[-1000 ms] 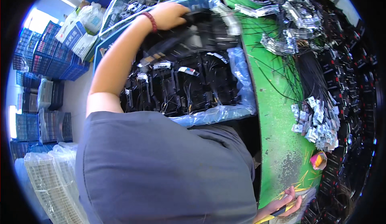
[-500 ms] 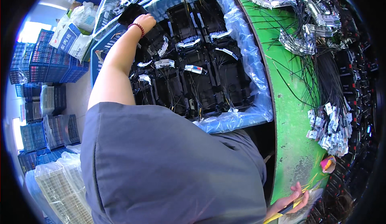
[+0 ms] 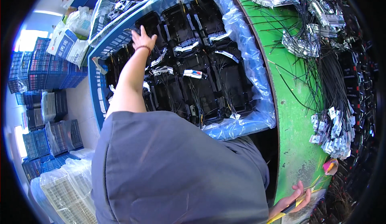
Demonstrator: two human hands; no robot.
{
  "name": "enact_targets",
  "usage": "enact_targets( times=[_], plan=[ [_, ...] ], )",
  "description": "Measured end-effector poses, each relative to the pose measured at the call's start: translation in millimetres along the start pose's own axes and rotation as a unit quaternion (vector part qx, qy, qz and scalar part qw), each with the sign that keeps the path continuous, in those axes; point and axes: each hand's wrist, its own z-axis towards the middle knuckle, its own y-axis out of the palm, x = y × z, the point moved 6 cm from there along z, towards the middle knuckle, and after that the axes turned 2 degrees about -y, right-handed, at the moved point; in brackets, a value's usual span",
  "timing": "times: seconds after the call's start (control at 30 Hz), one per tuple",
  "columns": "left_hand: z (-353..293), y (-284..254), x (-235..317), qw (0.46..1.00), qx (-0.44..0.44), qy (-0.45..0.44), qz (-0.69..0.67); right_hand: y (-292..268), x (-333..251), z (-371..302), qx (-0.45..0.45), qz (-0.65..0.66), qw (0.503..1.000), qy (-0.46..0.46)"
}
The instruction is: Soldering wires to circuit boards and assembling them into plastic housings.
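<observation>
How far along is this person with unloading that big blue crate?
Barely started, it seems: the blue crate looks full of black plastic parts. The left hand rests on one part at its far corner. The right hand holds a yellow tool at the green table.

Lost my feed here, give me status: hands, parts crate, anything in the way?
Left hand on a black part in the blue crate. Right hand at green table edge, gripping something yellow. Wire bundles on table.
</observation>
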Motion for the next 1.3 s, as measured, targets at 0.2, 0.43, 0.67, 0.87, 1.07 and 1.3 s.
enact_targets(
  times=[0.2, 0.43, 0.67, 0.87, 1.07, 1.3],
  plan=[
    [-15.8, 22.9, -7.1, 0.978, -0.067, -0.147, -0.132, 5.1, -6.1, 1.6, -0.004, 0.005, 1.000, -0.014],
    [5.8, 58.8, 16.1, 0.960, -0.225, -0.158, -0.044, 9.3, -9.4, -3.5, -0.014, 0.019, 1.000, 0.000],
    [62.1, 45.5, -50.0, 0.998, -0.031, -0.049, -0.003, 1.6, 21.1, 6.0, 0.014, 0.170, 0.985, -0.015],
    [-175.6, -118.1, 284.1, 0.764, -0.074, 0.376, -0.520, -15.4, 30.4, -11.4, 0.053, 0.160, 0.986, -0.014],
    [-439.4, -208.1, 420.6, 0.430, -0.177, 0.804, -0.371, -26.3, 33.0, -11.7, 0.078, 0.154, 0.984, -0.033],
    [-498.1, -204.1, 503.1, 0.422, -0.147, 0.835, -0.322, -42.1, 60.2, -33.0, 0.107, 0.169, 0.979, 0.021]
  ],
)
